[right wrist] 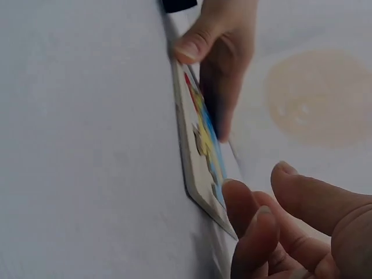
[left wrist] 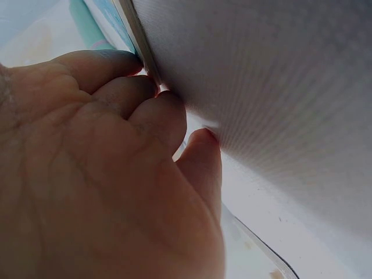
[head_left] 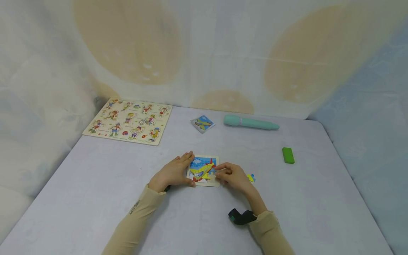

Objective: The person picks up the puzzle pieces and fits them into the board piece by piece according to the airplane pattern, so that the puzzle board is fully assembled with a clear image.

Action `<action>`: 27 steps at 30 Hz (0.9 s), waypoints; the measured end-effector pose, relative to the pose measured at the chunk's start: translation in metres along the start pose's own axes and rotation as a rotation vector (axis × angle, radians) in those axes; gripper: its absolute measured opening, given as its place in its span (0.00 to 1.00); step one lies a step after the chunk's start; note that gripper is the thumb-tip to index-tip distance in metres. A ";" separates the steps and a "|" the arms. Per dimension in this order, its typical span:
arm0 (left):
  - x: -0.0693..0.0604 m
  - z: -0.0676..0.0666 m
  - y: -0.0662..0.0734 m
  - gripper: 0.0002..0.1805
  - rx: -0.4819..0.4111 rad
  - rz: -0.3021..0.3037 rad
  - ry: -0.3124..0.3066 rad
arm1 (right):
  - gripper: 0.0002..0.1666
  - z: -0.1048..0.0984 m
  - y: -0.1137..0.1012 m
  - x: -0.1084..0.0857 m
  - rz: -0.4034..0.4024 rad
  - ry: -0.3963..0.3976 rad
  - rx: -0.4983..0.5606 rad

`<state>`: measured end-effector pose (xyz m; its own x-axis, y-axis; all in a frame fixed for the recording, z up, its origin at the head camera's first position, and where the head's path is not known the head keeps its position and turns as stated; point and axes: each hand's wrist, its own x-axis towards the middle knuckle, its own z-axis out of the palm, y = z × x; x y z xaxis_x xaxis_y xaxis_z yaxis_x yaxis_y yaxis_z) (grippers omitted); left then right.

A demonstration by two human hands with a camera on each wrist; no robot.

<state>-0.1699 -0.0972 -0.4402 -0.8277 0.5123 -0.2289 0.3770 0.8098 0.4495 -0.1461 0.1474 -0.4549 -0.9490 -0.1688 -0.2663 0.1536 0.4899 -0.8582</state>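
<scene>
A small wooden jigsaw puzzle (head_left: pixel 200 170) with a yellow aeroplane picture lies in its pale frame, with a bare gap at its lower right. My left hand (head_left: pixel 174 173) grips the frame's left side, fingers at the upper corner and thumb at the lower one. By the puzzle's right edge is my right hand (head_left: pixel 234 176), its index finger reaching over the picture. In the right wrist view its thumb (right wrist: pixel 317 197) and fingers stand apart, and no piece shows between them. A loose yellow and blue puzzle piece (head_left: pixel 251 177) lies beside the right hand, partly hidden by it.
A wooden board with sports figures (head_left: pixel 127 122) lies at the back left. Behind the puzzle are a picture card with an aeroplane (head_left: pixel 203 124) and a teal pen-shaped object (head_left: pixel 251 122). A green block (head_left: pixel 288 155) lies to the right on the white-covered table (head_left: pixel 318 198).
</scene>
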 end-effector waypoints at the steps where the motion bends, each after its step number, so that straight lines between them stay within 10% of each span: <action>1: 0.000 0.000 0.000 0.58 -0.001 0.001 0.001 | 0.14 -0.005 0.001 0.000 0.005 -0.009 -0.006; 17: 0.003 0.003 -0.002 0.59 0.007 -0.002 -0.002 | 0.32 -0.104 0.043 -0.018 0.060 0.058 -0.055; 27: 0.003 0.002 -0.002 0.59 0.006 -0.015 -0.011 | 0.32 -0.118 0.065 -0.021 0.079 0.024 -0.025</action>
<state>-0.1721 -0.0970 -0.4437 -0.8288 0.5032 -0.2447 0.3672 0.8192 0.4406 -0.1485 0.2835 -0.4532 -0.9404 -0.1088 -0.3221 0.2217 0.5221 -0.8236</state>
